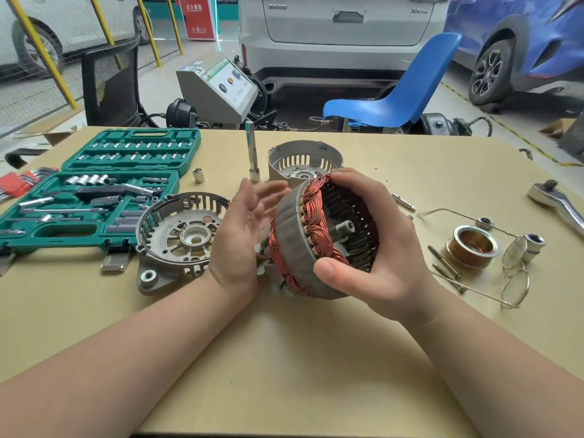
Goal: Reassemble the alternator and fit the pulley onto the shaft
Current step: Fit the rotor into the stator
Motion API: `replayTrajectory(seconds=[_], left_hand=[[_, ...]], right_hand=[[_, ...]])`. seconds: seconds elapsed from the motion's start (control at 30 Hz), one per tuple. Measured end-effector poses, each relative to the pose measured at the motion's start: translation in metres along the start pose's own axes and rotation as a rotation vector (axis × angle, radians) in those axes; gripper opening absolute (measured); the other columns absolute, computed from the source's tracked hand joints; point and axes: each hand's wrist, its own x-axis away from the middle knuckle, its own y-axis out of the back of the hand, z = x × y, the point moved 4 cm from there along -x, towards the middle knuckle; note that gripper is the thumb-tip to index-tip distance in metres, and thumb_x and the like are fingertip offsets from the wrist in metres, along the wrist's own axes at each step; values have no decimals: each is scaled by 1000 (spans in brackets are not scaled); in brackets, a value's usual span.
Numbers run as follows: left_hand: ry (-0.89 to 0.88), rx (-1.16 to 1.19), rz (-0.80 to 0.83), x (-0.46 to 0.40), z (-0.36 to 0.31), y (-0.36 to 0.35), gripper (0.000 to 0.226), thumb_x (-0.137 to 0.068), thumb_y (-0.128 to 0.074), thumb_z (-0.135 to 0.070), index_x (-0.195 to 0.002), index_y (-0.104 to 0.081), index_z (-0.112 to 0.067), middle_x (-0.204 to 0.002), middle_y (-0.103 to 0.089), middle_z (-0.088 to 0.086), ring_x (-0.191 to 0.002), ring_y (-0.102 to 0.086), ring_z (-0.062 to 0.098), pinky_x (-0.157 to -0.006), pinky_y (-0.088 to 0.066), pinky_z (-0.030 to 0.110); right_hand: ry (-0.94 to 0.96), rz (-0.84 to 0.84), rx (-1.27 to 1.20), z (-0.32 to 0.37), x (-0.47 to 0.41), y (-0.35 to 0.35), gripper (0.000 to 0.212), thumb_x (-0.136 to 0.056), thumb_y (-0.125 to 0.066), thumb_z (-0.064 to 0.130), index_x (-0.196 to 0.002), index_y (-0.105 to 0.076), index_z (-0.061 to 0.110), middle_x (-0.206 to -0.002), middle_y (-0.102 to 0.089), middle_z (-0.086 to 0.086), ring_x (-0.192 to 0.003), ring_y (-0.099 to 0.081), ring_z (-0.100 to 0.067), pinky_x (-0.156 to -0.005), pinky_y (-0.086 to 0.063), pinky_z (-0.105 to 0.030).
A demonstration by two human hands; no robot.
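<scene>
We've got the stator (pixel 319 235) up off the table (pixel 284 358), our right hand (pixel 379 248) curled around its rim, threaded shaft (pixel 345 229) poking out the middle. Our left hand (pixel 243 238) sits open just beside it, fingers relaxed. The pulley (pixel 473 249) lies on the table off to the right, well apart.

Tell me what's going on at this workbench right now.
A person is putting an alternator back together. The right hand grips the stator, its copper windings showing and a threaded shaft visible inside. The left hand is open beside it. Two housing halves lie on the table, and the pulley sits unfitted to the right, near bolts and a ratchet.
</scene>
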Motion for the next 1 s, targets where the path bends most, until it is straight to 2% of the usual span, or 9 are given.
replayTrajectory(seconds=[0.1,0.2,0.27,0.4,0.5,0.67,0.9,1.0], left_hand=[[71,121,52,1,6,-3,65,-105,-45,-59,-132,-64,-3,-135,-66,29,-129,-63,47,-114,-45,64],[63,190,89,0,3,-5,75,-103,-44,-60,-140,-56,4,-131,-68,27,-118,-68,41,-102,-56,56],[70,215,100,0,1,-5,76,-101,-44,-60,-144,-52,3,-130,-69,26,-117,-68,40,-100,-57,55],[59,213,133,0,2,0,50,-118,-28,-36,-135,-60,-2,-123,-75,20,-110,-75,34,-87,-63,43],[47,215,177,1,2,-1,53,-118,-28,-37,-140,-56,2,-128,-72,23,-116,-72,36,-94,-61,45],[89,262,253,-1,4,-7,61,-100,-59,-53,-138,-64,-6,-136,-67,22,-127,-65,40,-110,-52,56],[110,258,243,-4,6,-3,65,-97,-60,-58,-135,-68,-6,-135,-62,27,-124,-65,41,-109,-51,57],[130,261,249,-5,6,-3,59,-100,-56,-55,-132,-71,-7,-131,-68,23,-122,-67,39,-104,-56,52]], right_hand=[[15,3,54,3,0,-1,83,-78,-79,54,-148,-50,22,-153,-51,-6,-138,-52,-39,-108,-46,-57],[-14,6,113,5,0,-3,84,-78,-75,61,-149,-50,25,-153,-49,-2,-139,-51,-35,-109,-46,-54],[-36,13,135,7,0,-4,85,-78,-73,64,-150,-48,26,-153,-48,-1,-139,-50,-34,-109,-46,-54],[-22,59,138,6,-1,-6,87,-78,-73,61,-151,-47,22,-153,-47,-8,-140,-48,-37,-109,-44,-57],[-14,92,120,3,-2,-5,89,-79,-73,63,-152,-46,20,-155,-45,-10,-142,-47,-38,-110,-44,-58],[6,51,117,1,-1,-6,88,-79,-73,63,-150,-50,16,-153,-47,-11,-141,-48,-39,-110,-44,-59],[55,-64,83,2,8,-8,87,-85,-72,61,-150,-48,10,-150,-52,-16,-136,-52,-44,-109,-44,-60],[33,-53,30,0,7,-7,91,-84,-75,60,-154,-44,10,-149,-54,-17,-136,-53,-45,-109,-45,-61]])
